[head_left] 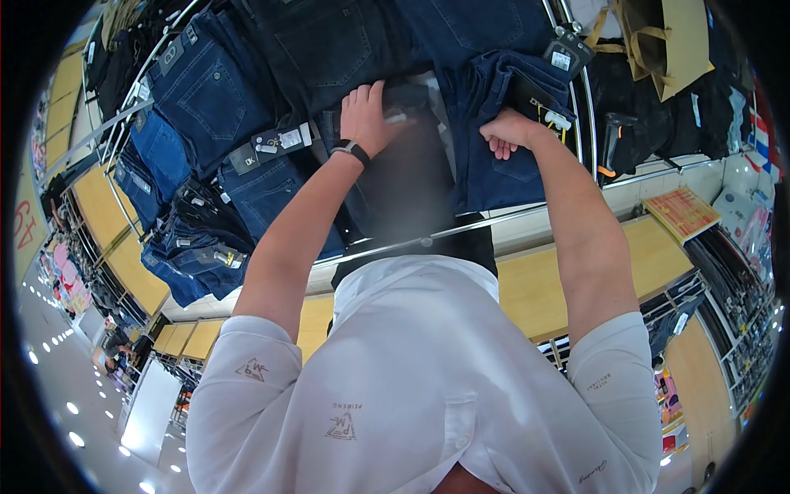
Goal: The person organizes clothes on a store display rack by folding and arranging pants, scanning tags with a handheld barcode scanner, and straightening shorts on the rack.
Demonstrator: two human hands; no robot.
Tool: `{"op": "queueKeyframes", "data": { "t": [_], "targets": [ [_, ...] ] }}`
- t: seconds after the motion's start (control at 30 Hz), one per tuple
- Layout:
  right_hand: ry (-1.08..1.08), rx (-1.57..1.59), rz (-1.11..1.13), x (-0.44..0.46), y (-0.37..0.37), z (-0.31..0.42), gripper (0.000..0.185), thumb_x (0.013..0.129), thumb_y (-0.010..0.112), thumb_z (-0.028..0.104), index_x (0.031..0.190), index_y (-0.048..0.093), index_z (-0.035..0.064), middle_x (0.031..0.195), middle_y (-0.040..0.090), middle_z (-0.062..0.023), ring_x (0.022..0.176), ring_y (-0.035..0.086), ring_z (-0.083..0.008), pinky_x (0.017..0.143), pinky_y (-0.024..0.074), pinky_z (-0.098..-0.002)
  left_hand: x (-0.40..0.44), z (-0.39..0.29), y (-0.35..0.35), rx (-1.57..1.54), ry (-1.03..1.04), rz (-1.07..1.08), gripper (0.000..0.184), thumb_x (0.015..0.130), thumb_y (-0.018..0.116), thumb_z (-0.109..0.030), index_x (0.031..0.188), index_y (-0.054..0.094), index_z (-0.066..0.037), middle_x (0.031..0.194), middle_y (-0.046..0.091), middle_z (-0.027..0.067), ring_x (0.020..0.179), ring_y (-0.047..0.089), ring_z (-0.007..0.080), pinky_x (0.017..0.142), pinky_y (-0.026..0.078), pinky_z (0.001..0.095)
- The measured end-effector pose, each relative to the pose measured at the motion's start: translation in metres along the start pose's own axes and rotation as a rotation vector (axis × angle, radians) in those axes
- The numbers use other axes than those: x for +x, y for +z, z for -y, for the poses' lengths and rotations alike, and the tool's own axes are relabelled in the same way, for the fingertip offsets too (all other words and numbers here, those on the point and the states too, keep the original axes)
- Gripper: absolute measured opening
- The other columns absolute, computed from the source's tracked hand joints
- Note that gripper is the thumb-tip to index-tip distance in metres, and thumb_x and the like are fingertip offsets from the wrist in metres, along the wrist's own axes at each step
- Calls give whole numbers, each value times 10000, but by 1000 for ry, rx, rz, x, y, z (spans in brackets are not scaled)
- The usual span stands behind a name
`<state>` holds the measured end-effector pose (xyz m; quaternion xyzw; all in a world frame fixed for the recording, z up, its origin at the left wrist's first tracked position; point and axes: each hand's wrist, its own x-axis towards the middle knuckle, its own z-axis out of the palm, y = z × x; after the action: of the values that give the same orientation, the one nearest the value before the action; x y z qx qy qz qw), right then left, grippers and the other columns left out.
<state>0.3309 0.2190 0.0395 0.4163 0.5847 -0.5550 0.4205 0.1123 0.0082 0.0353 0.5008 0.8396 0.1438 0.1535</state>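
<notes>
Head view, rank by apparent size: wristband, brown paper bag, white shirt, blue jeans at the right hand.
1. White shirt
2. Blue jeans at the right hand
3. Brown paper bag, visible part only; the view's edge cuts it
4. Wristband

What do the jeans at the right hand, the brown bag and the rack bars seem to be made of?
Jeans at the right hand: matte blue denim, likely cotton, judging by visible stitching and soft folds. Brown bag: probably stiff, dull paper, given its flat sides and crisp edges. Rack bars: likely polished metal, as bright streaks run along them.
</notes>
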Motion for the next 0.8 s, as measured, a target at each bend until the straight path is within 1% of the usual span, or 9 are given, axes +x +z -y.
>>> {"op": "queueKeyframes", "data": {
  "t": [0.17, 0.27, 0.4, 0.53, 0.6, 0.63, 0.7, 0.77, 0.8],
  "targets": [
    [-22, 12, 5, 2, 0, -1, 202, 724, 599, 215, 684, 635, 19, 656, 683, -133, 521, 659, -192, 468, 467, -272, 1, 27, -24, -45, 88, 137, 914, 604, 862, -495, 1324, 512, -52, 1192, 567, 152, 1115, 543, 345, 979, 433, 429],
    [-39, 14, -8, 2, 1, -2, 202, 720, 601, 215, 672, 634, 21, 657, 684, -137, 526, 665, -192, 457, 466, -273, 0, 43, -34, 10, 72, 209, 779, 693, 824, -441, 1312, 529, -72, 1202, 587, 133, 1101, 570, 350, 959, 464, 418],
    [-47, 11, -33, 4, 3, -5, 208, 726, 597, 213, 670, 640, 18, 647, 683, -135, 534, 671, -197, 456, 478, -278, -9, 53, -37, 15, 9, 187, 637, 741, 789, -418, 1232, 593, -63, 1158, 605, 121, 1080, 580, 322, 942, 467, 411],
    [-54, 13, -99, -11, 16, -1, 245, 746, 577, 224, 664, 651, 5, 642, 682, -142, 552, 680, -204, 495, 508, -290, -13, 58, -41, 122, -5, 190, 601, 738, 788, -439, 1181, 620, -68, 1114, 617, 117, 1054, 586, 309, 919, 460, 404],
    [-55, -142, -290, -24, 31, 8, 297, 768, 557, 257, 669, 674, 3, 653, 690, -132, 582, 688, -204, 589, 551, -339, -10, 62, -46, 147, 49, 321, 590, 722, 799, -449, 1126, 640, -50, 1088, 611, 121, 1044, 584, 323, 909, 452, 412],
    [-21, -338, -340, -38, 37, 21, 317, 774, 565, 308, 699, 708, 36, 711, 711, -131, 669, 709, -241, 701, 565, -387, -10, 62, -48, 142, 48, 312, 590, 722, 799, -449, 1126, 640, -50, 1088, 611, 121, 1044, 584, 323, 909, 452, 412],
    [-337, -697, -632, -41, 59, 33, 291, 765, 585, 331, 716, 723, 80, 820, 726, -138, 777, 711, -299, 753, 560, -427, -6, 63, -52, 137, 52, 376, 591, 714, 806, -434, 1127, 634, -49, 1070, 600, 125, 1037, 581, 334, 909, 454, 419],
    [-445, -620, -748, -51, 69, 74, 241, 759, 590, 295, 719, 715, 92, 861, 712, -164, 835, 692, -355, 746, 553, -454, -7, 63, -53, 115, 51, 381, 530, 750, 788, -403, 1112, 605, -62, 1103, 591, 143, 1057, 576, 347, 905, 467, 441],
    [-512, -553, -781, -59, 72, 96, 173, 757, 580, 209, 776, 703, 89, 861, 694, -162, 848, 677, -349, 739, 545, -470, -11, 66, -51, 96, 97, 342, 529, 775, 766, -381, 1142, 572, -54, 1114, 587, 163, 1062, 569, 371, 909, 466, 454]
  ]
}}
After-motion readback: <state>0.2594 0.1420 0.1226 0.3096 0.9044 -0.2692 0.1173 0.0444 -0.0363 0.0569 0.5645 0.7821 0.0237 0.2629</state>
